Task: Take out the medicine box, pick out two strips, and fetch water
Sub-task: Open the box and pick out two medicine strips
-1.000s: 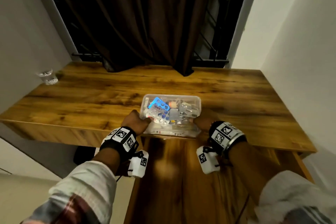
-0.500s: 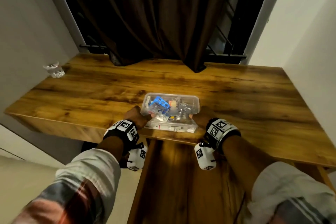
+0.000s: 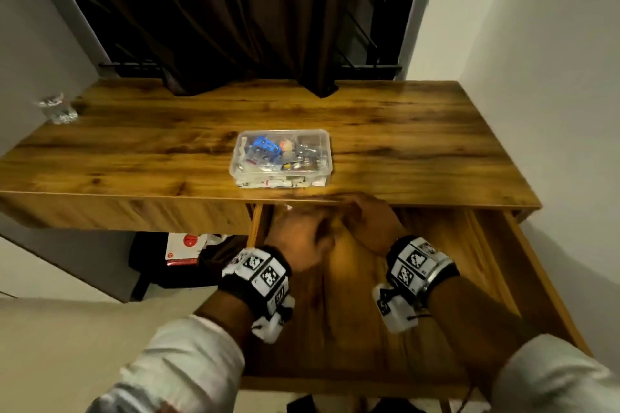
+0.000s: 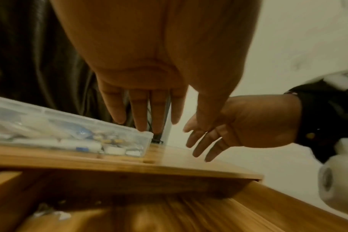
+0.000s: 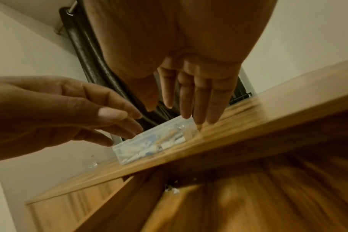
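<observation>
The clear plastic medicine box (image 3: 281, 157) stands alone on the wooden table (image 3: 402, 144), near its front edge, lid on, with blue and white packs inside. It also shows in the left wrist view (image 4: 69, 133) and the right wrist view (image 5: 155, 141). My left hand (image 3: 298, 231) and right hand (image 3: 365, 218) hover side by side over the pulled-out drawer (image 3: 436, 245), just short of the table edge. Both hands have straight fingers and hold nothing (image 4: 143, 116) (image 5: 191, 100). A glass (image 3: 57, 109) stands at the table's far left.
The drawer juts out toward me under the table front, with small white scraps (image 5: 172, 190) at its back. A dark bag and a white-red packet (image 3: 186, 248) lie on the floor below the table. A dark curtain (image 3: 235, 10) hangs behind; a wall runs along the right.
Both hands have let go of the box and drawn back over the drawer. The box now stands free on the table, farther from its edge.
</observation>
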